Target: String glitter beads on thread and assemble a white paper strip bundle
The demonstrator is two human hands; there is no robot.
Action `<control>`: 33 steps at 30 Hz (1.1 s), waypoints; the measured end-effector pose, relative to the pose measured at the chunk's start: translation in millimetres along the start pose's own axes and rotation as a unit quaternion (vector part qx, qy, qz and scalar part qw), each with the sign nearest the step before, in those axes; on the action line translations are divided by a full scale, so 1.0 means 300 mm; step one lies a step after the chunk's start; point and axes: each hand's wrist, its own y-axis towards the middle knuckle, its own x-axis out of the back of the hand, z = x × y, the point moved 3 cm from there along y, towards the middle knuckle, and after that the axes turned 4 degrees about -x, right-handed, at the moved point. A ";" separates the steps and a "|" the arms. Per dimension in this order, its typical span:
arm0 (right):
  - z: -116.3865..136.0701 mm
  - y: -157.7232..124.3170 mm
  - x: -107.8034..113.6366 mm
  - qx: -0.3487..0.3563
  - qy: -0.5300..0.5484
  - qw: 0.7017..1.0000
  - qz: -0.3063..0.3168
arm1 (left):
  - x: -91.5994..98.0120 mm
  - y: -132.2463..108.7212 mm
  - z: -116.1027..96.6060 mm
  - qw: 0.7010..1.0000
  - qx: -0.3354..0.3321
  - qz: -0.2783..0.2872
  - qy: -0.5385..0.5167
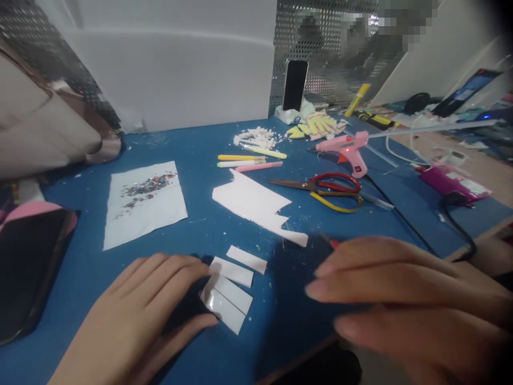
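My left hand (144, 310) is at the near left, its index finger and thumb bracketing the left end of several small white card strips (232, 291). The index fingertip touches the upper strip, and the thumb lies at the lower corner. Shiny clear material, like tape, covers the left ends of two strips lying side by side. A separate white strip (246, 259) sits just beyond. My right hand (393, 299) hovers at the near right, blurred, with thumb and fingers apart and nothing visible between them. A small red thing (335, 244) with a thin tip shows past its fingers; whether it is held is unclear.
A jagged white sheet (252, 200), red-and-yellow-handled scissors (336, 187), several pens (242, 159) and a pink glue gun (348, 147) lie beyond my hands. Glitter paper (168, 206) and a dark phone (30, 267) are left. Another phone (295, 85) stands at the back.
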 end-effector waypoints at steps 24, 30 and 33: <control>-0.139 0.299 -0.275 0.025 0.030 0.941 0.337 | -0.036 0.064 0.049 0.983 0.068 0.083 -0.151; -0.108 0.288 -0.289 0.017 0.042 0.936 0.350 | -0.043 0.047 0.054 0.984 0.060 0.035 -0.165; -0.108 0.286 -0.288 -0.005 0.052 0.937 0.346 | -0.039 0.047 0.046 0.978 0.080 0.018 -0.190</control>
